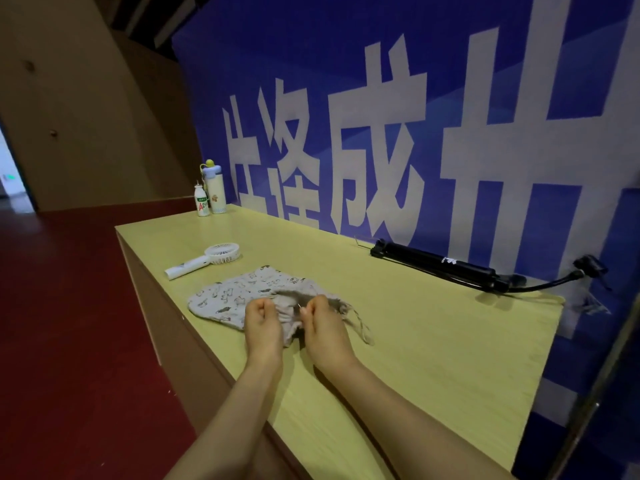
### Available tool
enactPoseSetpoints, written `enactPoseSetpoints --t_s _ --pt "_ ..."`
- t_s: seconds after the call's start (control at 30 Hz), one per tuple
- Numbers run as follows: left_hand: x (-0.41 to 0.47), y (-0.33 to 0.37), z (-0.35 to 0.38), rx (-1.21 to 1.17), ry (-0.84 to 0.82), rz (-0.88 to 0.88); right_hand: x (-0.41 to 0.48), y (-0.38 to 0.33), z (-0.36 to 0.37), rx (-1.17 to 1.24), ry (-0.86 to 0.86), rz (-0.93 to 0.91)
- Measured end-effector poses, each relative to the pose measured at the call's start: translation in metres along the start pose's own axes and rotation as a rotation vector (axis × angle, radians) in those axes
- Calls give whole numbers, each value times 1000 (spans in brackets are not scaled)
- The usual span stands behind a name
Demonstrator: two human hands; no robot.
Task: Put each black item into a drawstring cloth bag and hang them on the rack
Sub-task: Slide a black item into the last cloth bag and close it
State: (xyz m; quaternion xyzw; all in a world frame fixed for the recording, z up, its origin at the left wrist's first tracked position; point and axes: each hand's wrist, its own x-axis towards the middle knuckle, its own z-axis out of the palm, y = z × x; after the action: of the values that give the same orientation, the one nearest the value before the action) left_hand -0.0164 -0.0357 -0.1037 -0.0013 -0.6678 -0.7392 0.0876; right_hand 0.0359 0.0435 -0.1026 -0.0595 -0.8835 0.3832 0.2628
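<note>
Early stage: left hand (pixel 264 320) and right hand (pixel 320 318) pinching mouth of grey printed drawstring cloth bag (pixel 239 296). Black folded tripod (pixel 440 266) unbagged; nothing hung, no rack visible.

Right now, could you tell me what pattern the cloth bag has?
Head view: the cloth bag is pale grey with small dark animal-like prints.

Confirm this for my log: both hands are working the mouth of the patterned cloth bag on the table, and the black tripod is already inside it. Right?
Not quite. The head view shows the black tripod lying out on the table by the blue banner, not inside. The rest holds: left hand and right hand both pinch the mouth of the patterned cloth bag.
</note>
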Motion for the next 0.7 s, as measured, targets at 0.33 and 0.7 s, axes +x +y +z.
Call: enactPoseSetpoints --t_s 0.33,0.7 --pt "-14 9 3 176 -62 21 -7 -5 -4 -340 -3 19" --pt "1 89 8 202 -161 250 15 -26 -29 -590 -412 106"
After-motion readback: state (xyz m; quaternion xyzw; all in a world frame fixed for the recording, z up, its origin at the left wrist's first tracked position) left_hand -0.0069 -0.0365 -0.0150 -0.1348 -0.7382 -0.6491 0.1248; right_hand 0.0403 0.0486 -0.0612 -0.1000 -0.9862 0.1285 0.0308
